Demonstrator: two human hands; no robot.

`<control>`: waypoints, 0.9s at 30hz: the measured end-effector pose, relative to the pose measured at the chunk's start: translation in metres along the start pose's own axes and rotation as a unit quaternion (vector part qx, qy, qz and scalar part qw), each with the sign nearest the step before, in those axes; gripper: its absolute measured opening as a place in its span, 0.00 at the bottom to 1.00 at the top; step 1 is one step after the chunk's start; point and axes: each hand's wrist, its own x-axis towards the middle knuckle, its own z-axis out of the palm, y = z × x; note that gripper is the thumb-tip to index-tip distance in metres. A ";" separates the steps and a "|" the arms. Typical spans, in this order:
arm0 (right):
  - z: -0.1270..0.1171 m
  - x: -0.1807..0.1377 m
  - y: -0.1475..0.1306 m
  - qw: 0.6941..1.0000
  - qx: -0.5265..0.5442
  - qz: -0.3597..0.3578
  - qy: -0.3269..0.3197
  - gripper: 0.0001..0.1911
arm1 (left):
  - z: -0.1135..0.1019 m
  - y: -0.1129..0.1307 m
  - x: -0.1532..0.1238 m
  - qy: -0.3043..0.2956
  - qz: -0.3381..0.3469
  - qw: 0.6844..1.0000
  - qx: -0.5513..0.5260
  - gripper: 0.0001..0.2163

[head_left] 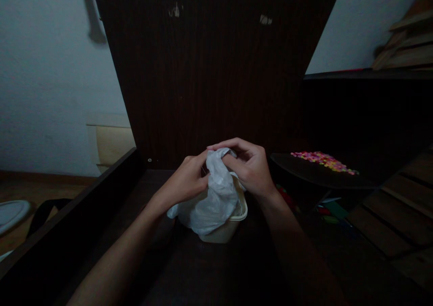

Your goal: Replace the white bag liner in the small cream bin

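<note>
Running along the left edge of the dark desk point(203, 270), a raised side board point(77, 211) closes it off, and beyond that board a pale beige panel point(111, 141) leans against the white wall. The left hand point(184, 179) comes in over the middle of the desk, its fingers closed in a narrow pinch on the left side of a crumpled white plastic bag point(216, 197). The bag hangs from both hands into a small cream basket point(225, 231), which stands on the desk near its middle, just below the hands. The bag spills over the basket's left rim and hides most of the inside, so whether anything else lies in it cannot be told. The right hand point(252, 166) grips the top of the bag from the other side, fingers curled tight on the plastic, close to the left hand. Behind the hands, a tall dark wooden back panel point(209, 71) rises from the far edge of the desk. To the right of the basket, a dark round tray point(304, 173) carries a loose heap of small bright beads point(323, 160), pink, yellow and orange. Further right, wooden slats point(399, 211) slope along the right edge.
</note>
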 end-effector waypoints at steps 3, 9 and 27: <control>-0.002 0.002 -0.011 1.000 0.004 -0.013 -0.022 0.10 | -0.013 0.002 0.006 0.124 0.006 0.992 0.014 0.06; -0.009 -0.001 -0.012 0.970 -0.140 0.161 -0.117 0.34 | -0.026 -0.004 0.007 0.331 0.098 0.935 -0.084 0.06; 0.012 0.010 0.005 0.965 0.163 0.202 0.039 0.13 | -0.004 -0.012 0.007 0.336 0.212 0.910 0.120 0.02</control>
